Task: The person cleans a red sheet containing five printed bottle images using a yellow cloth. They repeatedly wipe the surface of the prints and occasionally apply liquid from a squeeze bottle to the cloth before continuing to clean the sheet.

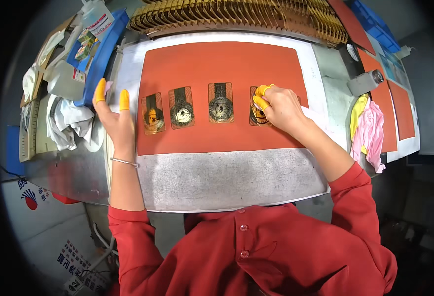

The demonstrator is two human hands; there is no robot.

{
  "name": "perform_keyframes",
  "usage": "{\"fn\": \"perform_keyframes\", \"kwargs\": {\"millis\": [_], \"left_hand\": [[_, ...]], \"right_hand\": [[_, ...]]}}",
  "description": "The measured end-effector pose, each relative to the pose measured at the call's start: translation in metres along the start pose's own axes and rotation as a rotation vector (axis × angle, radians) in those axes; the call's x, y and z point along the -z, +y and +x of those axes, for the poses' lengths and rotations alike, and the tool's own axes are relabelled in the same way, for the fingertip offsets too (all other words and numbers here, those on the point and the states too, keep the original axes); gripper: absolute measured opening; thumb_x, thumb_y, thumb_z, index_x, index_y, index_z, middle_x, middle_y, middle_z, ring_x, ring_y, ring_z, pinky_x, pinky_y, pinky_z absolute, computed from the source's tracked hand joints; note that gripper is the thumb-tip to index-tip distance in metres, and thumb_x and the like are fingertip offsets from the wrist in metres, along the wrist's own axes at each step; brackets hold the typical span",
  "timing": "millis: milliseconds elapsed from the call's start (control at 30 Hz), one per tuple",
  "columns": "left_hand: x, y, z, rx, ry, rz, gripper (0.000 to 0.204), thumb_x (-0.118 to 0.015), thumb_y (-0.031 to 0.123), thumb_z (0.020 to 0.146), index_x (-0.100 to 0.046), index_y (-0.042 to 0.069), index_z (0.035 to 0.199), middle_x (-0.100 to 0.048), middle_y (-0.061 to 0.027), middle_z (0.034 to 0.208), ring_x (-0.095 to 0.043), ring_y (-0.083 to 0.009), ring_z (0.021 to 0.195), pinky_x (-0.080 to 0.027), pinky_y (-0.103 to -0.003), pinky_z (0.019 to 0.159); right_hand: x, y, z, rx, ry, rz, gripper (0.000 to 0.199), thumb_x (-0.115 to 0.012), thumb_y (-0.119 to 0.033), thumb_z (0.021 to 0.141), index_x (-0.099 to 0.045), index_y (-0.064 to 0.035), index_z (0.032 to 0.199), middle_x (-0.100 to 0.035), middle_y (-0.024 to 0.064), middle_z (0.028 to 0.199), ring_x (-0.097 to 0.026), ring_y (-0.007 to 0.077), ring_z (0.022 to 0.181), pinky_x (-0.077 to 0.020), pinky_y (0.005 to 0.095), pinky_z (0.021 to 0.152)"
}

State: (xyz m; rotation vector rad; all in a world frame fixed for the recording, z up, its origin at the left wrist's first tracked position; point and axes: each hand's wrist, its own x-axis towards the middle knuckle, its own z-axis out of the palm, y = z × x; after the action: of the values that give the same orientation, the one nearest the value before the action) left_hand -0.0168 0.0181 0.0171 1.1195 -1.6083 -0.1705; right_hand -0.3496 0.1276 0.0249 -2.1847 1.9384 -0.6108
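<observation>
On an orange-red mat [187, 64] lie several thin rectangular plates with a dark band, a round emblem and fine gold lines. Three of them, the leftmost plate [153, 113], a second plate [181, 107] and a middle plate [221, 102], lie untouched. My right hand [281, 106], in yellow finger cots, is closed over the rightmost plate [259, 116] and covers much of it; what its fingers pinch is hidden. My left hand [116, 116], left of the mat, wears yellow finger cots too. Its thumb and forefinger are apart, and a small pinkish patch shows behind the forefinger.
A long rack of gold-coloured slats [236, 19] spans the back. At left stand a blue tray [109, 44], a white plastic bottle [65, 81] and crumpled white cloths [69, 121]. On the right are a grey bottle [365, 83] and a pink cloth [370, 128].
</observation>
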Motion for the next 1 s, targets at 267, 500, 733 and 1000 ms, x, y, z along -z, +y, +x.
{"fn": "perform_keyframes", "kwargs": {"millis": [267, 500, 733, 1000], "left_hand": [[0.006, -0.022, 0.005, 0.003, 0.043, 0.104, 0.045, -0.063, 0.011, 0.083, -0.047, -0.004, 0.123, -0.049, -0.0166, 0.120, -0.046, -0.0290, 0.114, -0.033, -0.036, 0.100], [0.007, -0.021, 0.003, 0.028, 0.051, 0.075, 0.042, -0.062, 0.009, 0.082, -0.050, -0.003, 0.120, -0.051, -0.0159, 0.119, -0.048, -0.0284, 0.112, -0.034, -0.035, 0.099], [0.008, -0.026, 0.001, 0.031, 0.047, 0.127, 0.040, -0.061, 0.006, 0.081, -0.051, -0.002, 0.119, -0.052, -0.0159, 0.118, -0.048, -0.0283, 0.112, -0.035, -0.034, 0.098], [0.006, -0.025, 0.001, 0.014, 0.030, 0.152, 0.038, -0.061, 0.006, 0.082, -0.053, -0.001, 0.119, -0.052, -0.0155, 0.118, -0.049, -0.0288, 0.111, -0.036, -0.034, 0.097]], "right_hand": [[-0.001, -0.006, 0.003, -0.157, -0.044, 0.013, 0.016, -0.061, -0.016, 0.083, -0.064, -0.0015, 0.088, -0.063, 0.0191, 0.080, -0.061, 0.0355, 0.073, -0.0474, 0.0416, 0.064], [-0.007, -0.023, -0.023, -0.007, 0.037, 0.038, 0.011, -0.062, -0.013, 0.081, -0.064, -0.0032, 0.082, -0.061, 0.0168, 0.071, -0.060, 0.0345, 0.068, -0.0470, 0.0413, 0.060], [-0.006, -0.015, -0.005, -0.001, -0.008, -0.007, 0.009, -0.062, -0.011, 0.078, -0.064, -0.0026, 0.077, -0.062, 0.0153, 0.072, -0.060, 0.0332, 0.066, -0.0478, 0.0401, 0.058], [-0.011, -0.009, -0.005, 0.050, 0.054, -0.038, 0.012, -0.065, -0.013, 0.077, -0.062, -0.0030, 0.072, -0.060, 0.0138, 0.067, -0.060, 0.0309, 0.061, -0.0474, 0.0410, 0.055]]}}
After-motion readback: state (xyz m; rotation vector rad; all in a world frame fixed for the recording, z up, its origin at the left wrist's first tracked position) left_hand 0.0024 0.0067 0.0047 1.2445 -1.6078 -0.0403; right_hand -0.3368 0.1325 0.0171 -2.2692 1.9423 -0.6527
